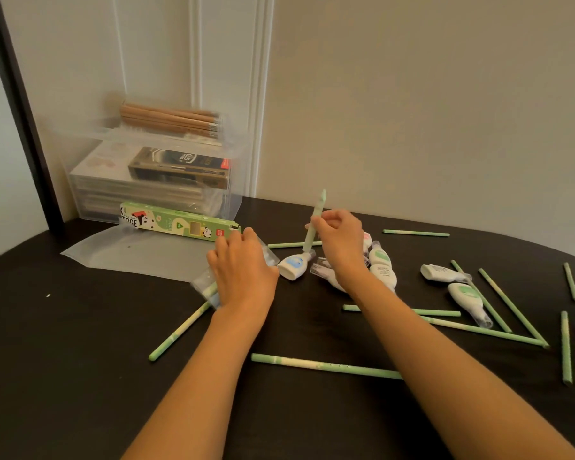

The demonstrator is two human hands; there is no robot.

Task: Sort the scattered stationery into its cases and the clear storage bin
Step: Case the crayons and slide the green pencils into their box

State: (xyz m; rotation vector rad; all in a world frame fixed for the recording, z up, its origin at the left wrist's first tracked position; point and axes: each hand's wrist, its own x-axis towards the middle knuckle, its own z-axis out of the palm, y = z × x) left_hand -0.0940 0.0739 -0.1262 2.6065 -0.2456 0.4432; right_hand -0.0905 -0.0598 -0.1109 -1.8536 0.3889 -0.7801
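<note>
Several green pencils lie scattered over the dark table (80,376); one long one (326,366) lies between my forearms. My right hand (341,240) holds a green pencil (315,220) nearly upright, its lower end beside a white and blue correction tape (294,264). My left hand (241,265) rests palm down on a clear plastic case (204,283) with something green and blue inside. More white correction tapes (443,273) lie to the right. A green pencil box (180,223) lies open-ended in front of the clear storage bin (153,171).
The bin stands at the back left against the wall, holding a dark pen box (180,169), with wooden pencils (170,119) on top. A clear flat lid or sheet (140,254) lies in front of it. The table edge curves at the left.
</note>
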